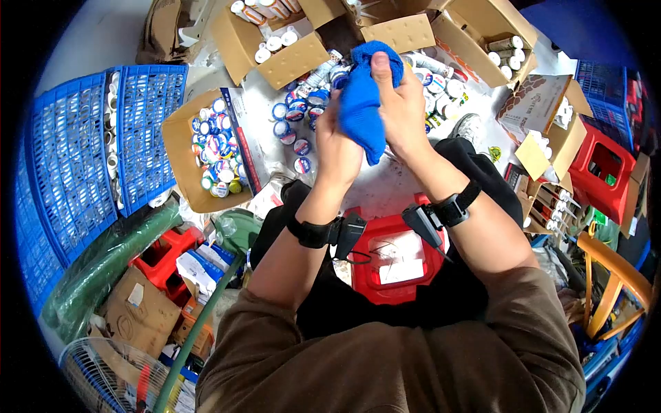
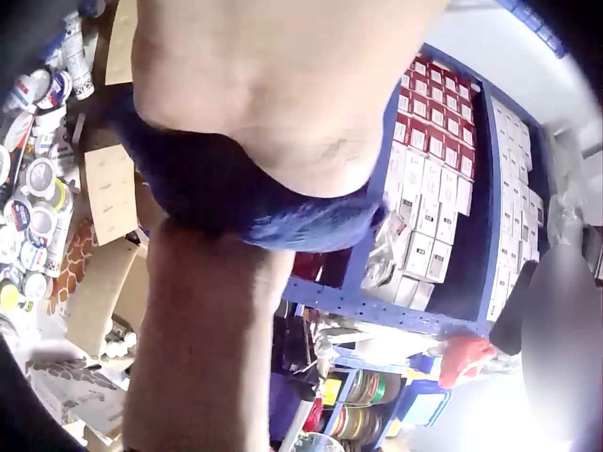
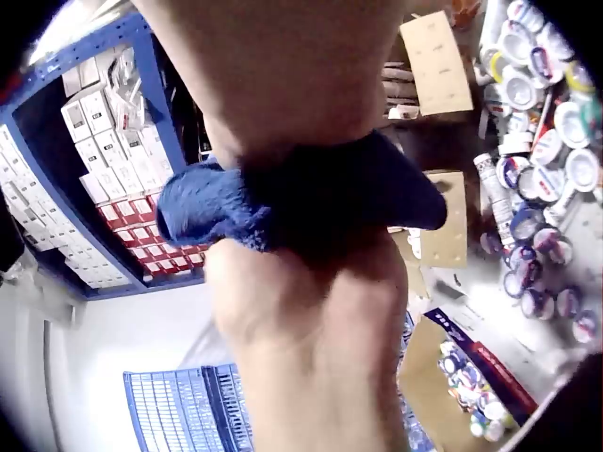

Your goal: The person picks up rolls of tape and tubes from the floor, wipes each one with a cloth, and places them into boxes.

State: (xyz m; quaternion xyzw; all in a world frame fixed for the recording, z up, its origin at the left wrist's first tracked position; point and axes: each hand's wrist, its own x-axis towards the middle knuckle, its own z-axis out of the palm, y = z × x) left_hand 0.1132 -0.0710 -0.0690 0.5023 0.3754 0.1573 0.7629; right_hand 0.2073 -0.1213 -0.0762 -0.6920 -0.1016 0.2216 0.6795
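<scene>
A blue cloth (image 1: 361,113) is bunched between the two hands, held up over the floor in front of the body. The left hand (image 1: 339,148) grips its lower left side. From the right, the right hand (image 1: 403,103) grips it, with the thumb laid along the top. In the left wrist view the cloth (image 2: 311,221) shows as a dark blue band between the left hand (image 2: 254,104) and the other forearm. The right wrist view has the cloth (image 3: 203,202) sticking out on both sides of the right hand (image 3: 283,85); fingertips are hidden there.
Round containers (image 1: 301,146) lie in a pile on the floor beyond the hands. An open carton (image 1: 182,155) of similar containers stands at the left, near blue crates (image 1: 148,131). More cartons (image 1: 292,65) stand behind. A red stool (image 1: 392,292) is between the legs.
</scene>
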